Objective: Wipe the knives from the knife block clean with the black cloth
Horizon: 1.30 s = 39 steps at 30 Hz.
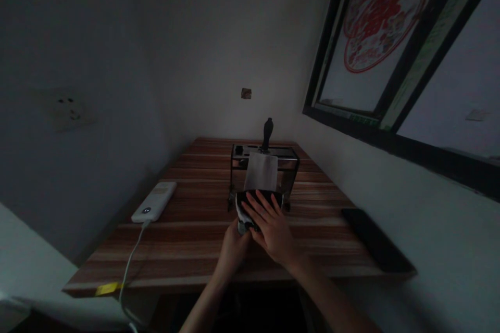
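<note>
A black item with a white edge [239, 207], possibly cloth or a shoe, is between my hands at the middle of the table; the dim light hides its exact kind. My left hand [235, 242] grips its near left end, fingers mostly out of sight. Across its top lies my right hand [273, 229], fingers stretched over the black surface and thumb at the near side. Just beyond stands a metal frame device [289, 155] with an upright black handle [267, 132]. A pale sheet [261, 170] slopes down its front toward the black item.
The striped wooden table [195, 250] meets walls at the left, back and right. A white power bank [155, 202] with a white cable [130, 265] lies at left. A dark flat phone-like object [377, 239] rests along the right edge. Yellow tape [107, 289] marks the front left edge.
</note>
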Each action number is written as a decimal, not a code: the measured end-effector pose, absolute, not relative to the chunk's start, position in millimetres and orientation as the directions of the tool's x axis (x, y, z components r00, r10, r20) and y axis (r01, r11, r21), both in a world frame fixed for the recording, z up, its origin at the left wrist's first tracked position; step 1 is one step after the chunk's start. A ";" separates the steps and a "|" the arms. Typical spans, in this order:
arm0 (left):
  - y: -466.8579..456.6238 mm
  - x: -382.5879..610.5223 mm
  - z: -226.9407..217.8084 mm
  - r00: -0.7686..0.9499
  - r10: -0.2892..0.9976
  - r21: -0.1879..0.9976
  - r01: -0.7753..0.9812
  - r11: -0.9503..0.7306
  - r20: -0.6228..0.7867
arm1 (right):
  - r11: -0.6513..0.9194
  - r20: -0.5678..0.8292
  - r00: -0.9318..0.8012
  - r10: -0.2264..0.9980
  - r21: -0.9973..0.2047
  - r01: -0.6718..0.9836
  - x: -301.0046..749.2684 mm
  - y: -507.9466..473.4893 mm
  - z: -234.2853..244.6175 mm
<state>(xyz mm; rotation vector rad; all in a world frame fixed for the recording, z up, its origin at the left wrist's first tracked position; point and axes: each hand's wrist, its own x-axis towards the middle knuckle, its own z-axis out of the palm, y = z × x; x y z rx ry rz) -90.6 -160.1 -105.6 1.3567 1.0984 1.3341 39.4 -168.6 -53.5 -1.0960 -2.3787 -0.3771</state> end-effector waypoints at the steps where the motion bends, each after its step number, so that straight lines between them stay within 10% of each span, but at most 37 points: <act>1: -160.3 -91.0 -106.5 0.025 0.984 0.984 -0.012 -0.176 0.177 | 0.648 0.526 -0.569 0.632 0.044 0.760 39.0 -172.4 -57.4; 39: -163.2 -91.1 -99.2 -0.013 0.983 0.974 0.135 -0.181 0.184 | 0.586 0.632 -0.480 0.609 0.051 0.809 46.3 -116.0 -9.6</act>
